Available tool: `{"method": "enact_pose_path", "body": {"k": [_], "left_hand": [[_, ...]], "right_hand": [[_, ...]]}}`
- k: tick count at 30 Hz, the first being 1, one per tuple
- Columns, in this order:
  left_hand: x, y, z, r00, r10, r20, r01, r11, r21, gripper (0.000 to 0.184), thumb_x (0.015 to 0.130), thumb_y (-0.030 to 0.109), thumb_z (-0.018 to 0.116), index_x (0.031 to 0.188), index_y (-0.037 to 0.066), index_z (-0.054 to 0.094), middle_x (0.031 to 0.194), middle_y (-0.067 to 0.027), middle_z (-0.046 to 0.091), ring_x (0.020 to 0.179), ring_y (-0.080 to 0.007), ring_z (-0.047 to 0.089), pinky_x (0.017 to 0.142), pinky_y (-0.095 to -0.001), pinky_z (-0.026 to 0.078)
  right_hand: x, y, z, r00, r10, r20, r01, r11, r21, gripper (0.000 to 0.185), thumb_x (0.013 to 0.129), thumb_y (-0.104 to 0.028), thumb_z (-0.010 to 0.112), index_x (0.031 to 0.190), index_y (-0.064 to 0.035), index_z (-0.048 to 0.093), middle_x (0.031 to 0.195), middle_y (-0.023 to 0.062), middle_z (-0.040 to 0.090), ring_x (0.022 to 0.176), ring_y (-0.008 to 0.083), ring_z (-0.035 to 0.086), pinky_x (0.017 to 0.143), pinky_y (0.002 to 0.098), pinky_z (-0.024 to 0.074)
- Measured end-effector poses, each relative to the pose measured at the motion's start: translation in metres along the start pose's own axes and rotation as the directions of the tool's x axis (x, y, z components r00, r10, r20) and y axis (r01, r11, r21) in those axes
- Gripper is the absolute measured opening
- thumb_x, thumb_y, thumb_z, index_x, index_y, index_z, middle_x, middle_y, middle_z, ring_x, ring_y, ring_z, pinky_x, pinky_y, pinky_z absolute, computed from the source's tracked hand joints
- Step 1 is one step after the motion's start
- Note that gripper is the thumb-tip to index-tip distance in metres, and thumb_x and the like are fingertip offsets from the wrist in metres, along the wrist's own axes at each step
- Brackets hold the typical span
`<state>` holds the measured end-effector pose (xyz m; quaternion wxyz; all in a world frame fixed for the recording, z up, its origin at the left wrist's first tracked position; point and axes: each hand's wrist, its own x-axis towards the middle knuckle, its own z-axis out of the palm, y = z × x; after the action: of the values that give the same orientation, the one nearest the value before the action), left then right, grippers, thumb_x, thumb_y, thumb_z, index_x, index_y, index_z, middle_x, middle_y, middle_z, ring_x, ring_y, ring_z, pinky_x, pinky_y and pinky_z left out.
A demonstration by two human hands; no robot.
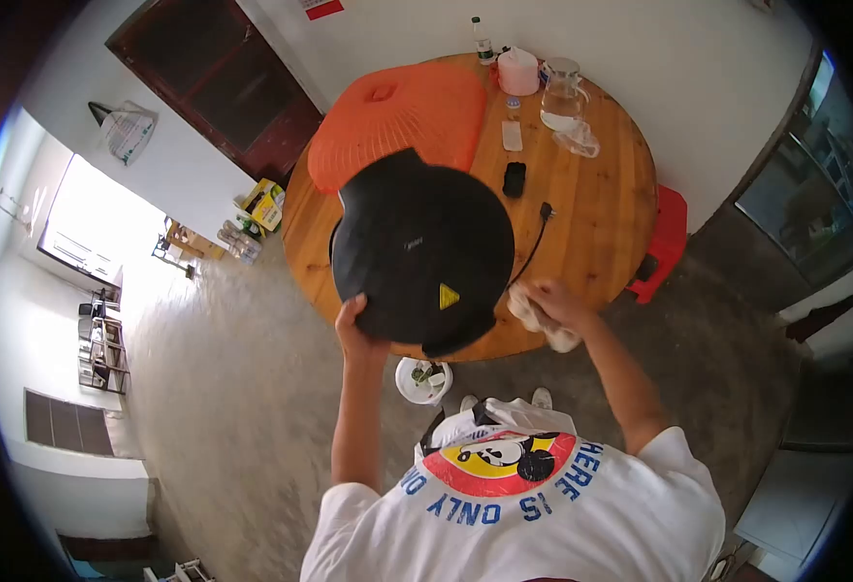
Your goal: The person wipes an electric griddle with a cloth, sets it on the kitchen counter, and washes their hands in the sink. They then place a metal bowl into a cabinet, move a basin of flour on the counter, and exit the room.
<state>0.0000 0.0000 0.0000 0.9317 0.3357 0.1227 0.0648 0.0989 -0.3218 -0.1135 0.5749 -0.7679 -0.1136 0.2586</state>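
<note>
By the left hand [354, 333], the black electric griddle [417, 247] was gripped at its seven-o'clock rim, over the table [596, 223]; by the right hand [559, 305], at four o'clock, a white cloth [526, 311] was clutched. With one-sided support, tipping could have been caused.

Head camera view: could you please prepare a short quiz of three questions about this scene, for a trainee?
1. True or false: the left hand grips the black appliance near its edge.
2. What does the right hand hold? A) a bottle B) a pale cloth C) a jug
3. Fill in: the stool beside the wooden table is ____ in colour.

Key: 1 true; 2 B; 3 red.
</note>
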Motion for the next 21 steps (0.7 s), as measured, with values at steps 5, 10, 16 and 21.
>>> {"method": "enact_pose_path", "body": {"k": [5,10,16,21], "left_hand": [[0.006,0.013,-0.025,0.999,-0.034,-0.017,0.033,0.999,-0.03,0.054,0.072,0.017,0.06,0.122,-0.003,0.048,0.118,-0.017,0.058,0.106,-0.0317,0.058,0.094,-0.0432,0.047],[0.007,0.011,-0.069,0.993,-0.072,-0.096,0.072,0.997,-0.004,0.058,0.071,0.02,0.061,0.123,-0.002,0.047,0.12,-0.017,0.057,0.108,-0.0324,0.056,0.096,-0.045,0.045],[0.031,0.031,-0.094,0.994,-0.084,-0.065,0.084,0.996,-0.001,0.059,0.07,0.014,0.059,0.125,-0.003,0.045,0.12,-0.0153,0.056,0.11,-0.0307,0.056,0.097,-0.0424,0.044],[0.048,0.035,-0.1,0.994,-0.105,0.017,0.101,0.981,0.165,0.065,0.067,0.016,0.063,0.126,-0.004,0.044,0.122,-0.0145,0.055,0.112,-0.0295,0.054,0.098,-0.0388,0.043]], "right_hand": [[0.046,0.022,-0.031,0.939,-0.315,-0.139,0.027,0.469,-0.883,0.017,0.083,-0.011,0.059,0.099,-0.005,0.057,0.078,0.0152,0.054,0.068,0.025,0.058,0.05,0.0352,0.0441],[0.101,0.036,-0.01,0.966,-0.253,-0.05,-0.025,0.101,-0.995,0.013,0.081,-0.006,0.055,0.094,-0.0043,0.057,0.072,0.0143,0.053,0.072,0.0286,0.06,0.051,0.0369,0.0469],[0.105,0.055,-0.016,0.974,-0.217,-0.068,-0.039,0.137,-0.99,0.012,0.079,-0.007,0.056,0.091,-0.008,0.056,0.069,0.0134,0.052,0.07,0.0287,0.06,0.051,0.0393,0.0468],[0.027,0.025,0.002,0.834,-0.381,-0.398,-0.215,0.44,-0.872,0.011,0.08,-0.005,0.058,0.091,-0.0074,0.058,0.077,0.013,0.06,0.067,0.0281,0.061,0.053,0.0371,0.0481]]}}
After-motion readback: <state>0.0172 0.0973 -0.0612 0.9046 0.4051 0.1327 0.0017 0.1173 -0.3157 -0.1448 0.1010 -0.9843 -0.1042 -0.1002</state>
